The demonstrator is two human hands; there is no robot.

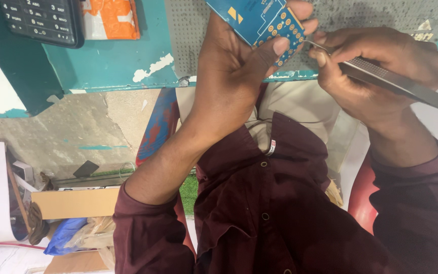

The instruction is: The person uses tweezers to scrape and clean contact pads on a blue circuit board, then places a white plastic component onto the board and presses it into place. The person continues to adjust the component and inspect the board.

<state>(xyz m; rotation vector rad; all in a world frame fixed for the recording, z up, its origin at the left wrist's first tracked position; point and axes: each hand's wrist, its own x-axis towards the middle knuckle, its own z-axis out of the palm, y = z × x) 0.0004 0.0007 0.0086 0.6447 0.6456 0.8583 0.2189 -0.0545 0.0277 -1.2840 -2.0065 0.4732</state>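
My left hand (239,66) grips a small blue circuit board (259,21) with rows of gold pads, held up at the top centre of the head view, thumb pressed on its lower edge. My right hand (376,66) is shut on metal tweezers (401,83), whose tips touch the board's right edge near my left fingertips. Both arms wear dark maroon shirt sleeves. The board's upper part runs out of the frame.
A teal workbench edge (112,66) with chipped paint crosses the top, with a grey perforated mat (188,30) behind the hands. A black keypad device (41,20) and an orange packet (110,18) lie at top left. Cardboard (74,203), paper and clutter sit on the floor at lower left.
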